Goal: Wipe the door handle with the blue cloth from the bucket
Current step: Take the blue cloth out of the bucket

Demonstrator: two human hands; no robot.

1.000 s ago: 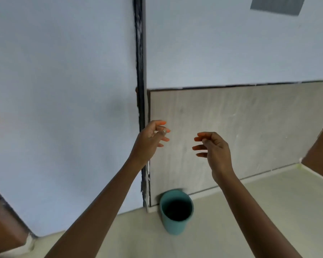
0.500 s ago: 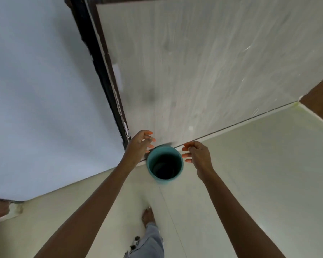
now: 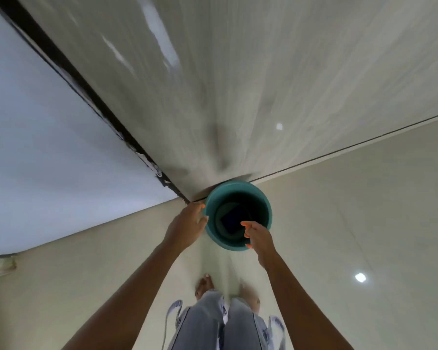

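A teal bucket (image 3: 262,198) stands on the floor against the foot of the wall. A dark blue cloth (image 3: 232,218) lies at its bottom. My left hand (image 3: 186,227) is at the bucket's left outer side, fingers against the rim. My right hand (image 3: 258,236) hovers over the bucket's near rim, fingers apart and pointing into the opening, empty. The door handle is out of view.
A pale wood-grain panel (image 3: 263,84) rises behind the bucket, with a black door-frame strip (image 3: 86,87) and a white wall (image 3: 48,147) to its left. Glossy cream floor tiles (image 3: 352,210) spread right. My bare feet (image 3: 205,286) stand just behind the bucket.
The view tilted further down and closer to the bucket. Both hands dropped to it: the left reached its side, the right moved over its opening.
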